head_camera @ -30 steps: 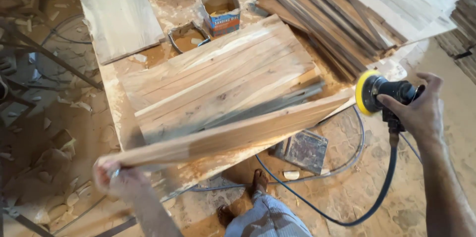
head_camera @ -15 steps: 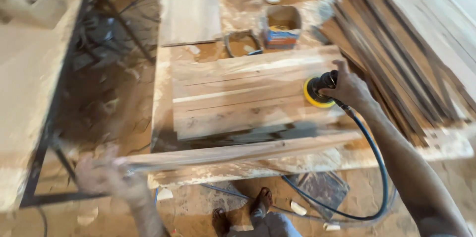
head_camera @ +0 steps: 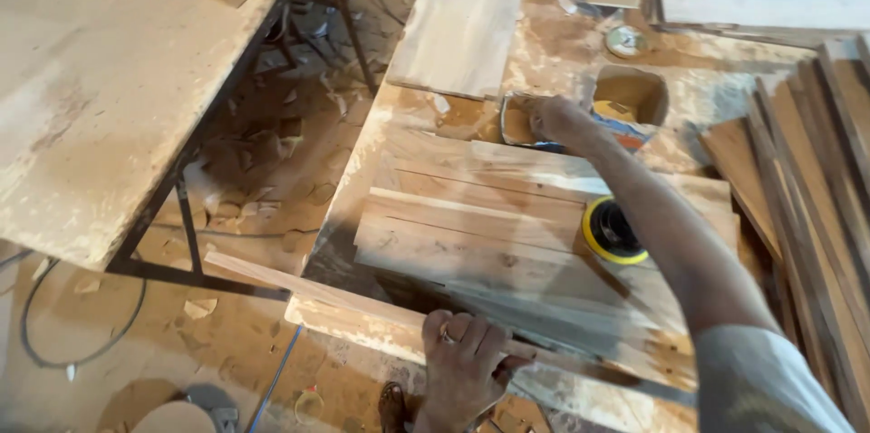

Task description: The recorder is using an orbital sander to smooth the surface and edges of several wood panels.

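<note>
On the workbench (head_camera: 544,62), left hand (head_camera: 464,362) grips a wooden slat (head_camera: 299,283).

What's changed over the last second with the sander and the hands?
The right hand let go of the yellow-padded sander, which now sits on the stacked planks, and reached forward to the shallow tin beside the open can. The left hand still grips the long plank at the near edge.

Stack of boards (head_camera: 471,234) lies on the tabletop (head_camera: 553,52). Sander (head_camera: 614,231) sits on the stack's right part. Behind the stack: shallow tin (head_camera: 515,121), with an open can (head_camera: 629,103) to its right. Long strip (head_camera: 353,299) lies along the near edge. Second bench (head_camera: 100,89) stands left.
</note>
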